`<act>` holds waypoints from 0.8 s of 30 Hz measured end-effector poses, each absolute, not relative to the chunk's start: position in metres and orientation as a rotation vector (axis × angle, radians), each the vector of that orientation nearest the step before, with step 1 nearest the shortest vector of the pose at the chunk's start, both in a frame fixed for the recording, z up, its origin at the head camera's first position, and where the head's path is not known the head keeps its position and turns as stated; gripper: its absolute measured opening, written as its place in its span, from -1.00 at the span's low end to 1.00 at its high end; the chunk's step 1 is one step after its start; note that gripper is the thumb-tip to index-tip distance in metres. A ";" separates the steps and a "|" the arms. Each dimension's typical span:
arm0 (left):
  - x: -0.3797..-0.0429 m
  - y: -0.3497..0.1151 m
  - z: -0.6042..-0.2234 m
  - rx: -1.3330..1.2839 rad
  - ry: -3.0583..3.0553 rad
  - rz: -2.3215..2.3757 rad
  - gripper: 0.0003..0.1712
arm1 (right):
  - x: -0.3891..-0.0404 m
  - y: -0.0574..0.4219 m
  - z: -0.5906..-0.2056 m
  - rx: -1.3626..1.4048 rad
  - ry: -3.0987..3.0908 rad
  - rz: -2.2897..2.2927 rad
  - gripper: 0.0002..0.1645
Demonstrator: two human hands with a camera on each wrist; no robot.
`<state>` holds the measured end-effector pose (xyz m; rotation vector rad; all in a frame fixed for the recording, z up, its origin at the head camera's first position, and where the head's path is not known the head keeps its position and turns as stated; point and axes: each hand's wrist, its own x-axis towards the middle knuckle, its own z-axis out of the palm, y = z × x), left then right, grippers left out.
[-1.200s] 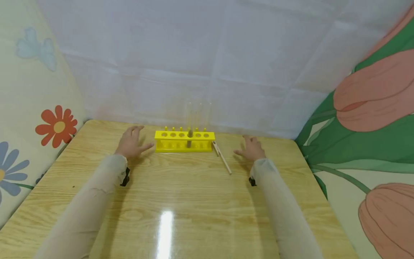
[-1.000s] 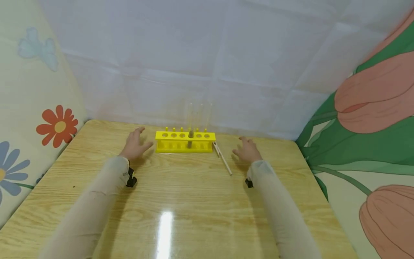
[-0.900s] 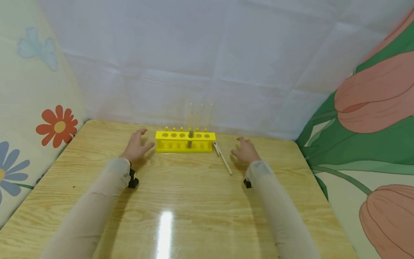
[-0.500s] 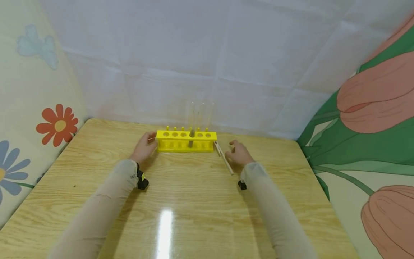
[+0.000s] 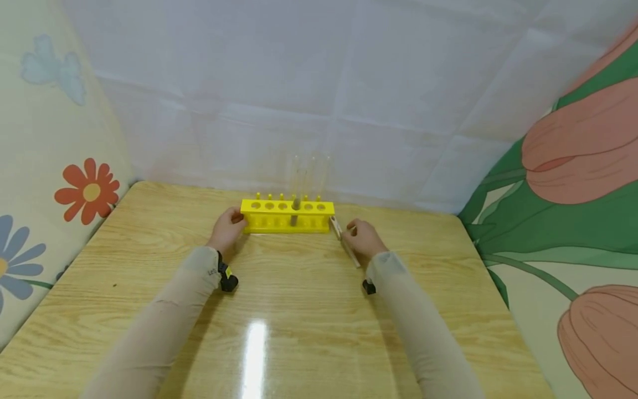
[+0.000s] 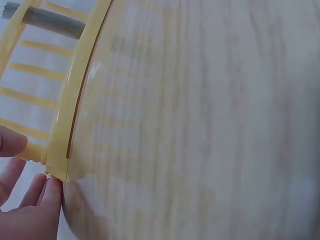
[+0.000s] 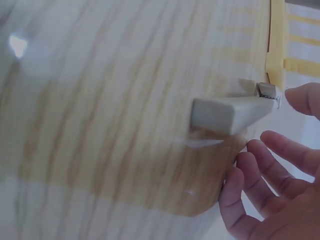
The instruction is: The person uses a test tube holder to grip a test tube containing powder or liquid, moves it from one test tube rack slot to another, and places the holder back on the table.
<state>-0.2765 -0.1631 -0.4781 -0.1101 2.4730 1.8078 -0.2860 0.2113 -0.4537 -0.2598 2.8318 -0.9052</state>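
A yellow test tube rack (image 5: 287,208) stands near the table's back edge. Several clear test tubes (image 5: 313,177) rise from its right half, and a dark grey section shows low in one of them (image 5: 295,206). My left hand (image 5: 227,228) grips the rack's left end; in the left wrist view the thumb (image 6: 11,142) lies at the end post and the fingertips reach the base's corner. A wooden test tube clamp (image 5: 350,252) lies slantwise off the rack's right end. Over it is my right hand (image 5: 365,237), its thumb and fingers apart around the clamp in the right wrist view.
The wood-grain table (image 5: 309,321) reaches toward me, with a bright light reflection (image 5: 255,354) on it. A white sheet (image 5: 269,100) hangs right behind the rack. Flower-printed cloths stand at the left (image 5: 45,133) and right (image 5: 588,221).
My left hand has moved right, from beside the rack to its left end, and its fingers have closed there. My right hand has moved left, over the clamp.
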 end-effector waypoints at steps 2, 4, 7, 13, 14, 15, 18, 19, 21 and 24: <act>-0.278 -0.163 -0.481 -0.108 2.485 1.808 -0.47 | -0.286 0.210 -0.454 -0.267 2.832 -0.880 -0.53; -0.279 -0.164 -0.484 -0.111 2.495 1.802 -0.49 | -0.287 0.210 -0.454 -0.294 2.836 -0.851 -0.53; -0.277 -0.165 -0.486 -0.105 2.516 1.783 -0.48 | -0.287 0.209 -0.454 -0.336 2.837 -0.831 -0.52; -0.275 -0.164 -0.488 -0.087 2.500 1.814 -0.49 | -0.286 0.207 -0.457 -0.345 2.860 -0.812 -0.53; -0.275 -0.164 -0.489 -0.088 2.504 1.815 -0.50 | -0.286 0.207 -0.458 -0.343 2.866 -0.803 -0.55; -0.275 -0.164 -0.489 -0.089 2.511 1.811 -0.52 | -0.286 0.207 -0.459 -0.341 2.873 -0.792 -0.56; -0.273 -0.162 -0.490 -0.096 2.531 1.813 -0.60 | -0.285 0.206 -0.462 -0.333 2.887 -0.762 -0.62; -0.272 -0.162 -0.489 -0.091 2.548 1.808 -0.63 | -0.285 0.206 -0.461 -0.333 2.891 -0.752 -0.64; -0.271 -0.161 -0.489 -0.080 2.576 1.800 -0.69 | -0.284 0.205 -0.461 -0.339 2.893 -0.739 -0.67; -0.270 -0.160 -0.488 -0.060 2.614 1.792 -0.77 | -0.283 0.204 -0.460 -0.348 2.894 -0.711 -0.68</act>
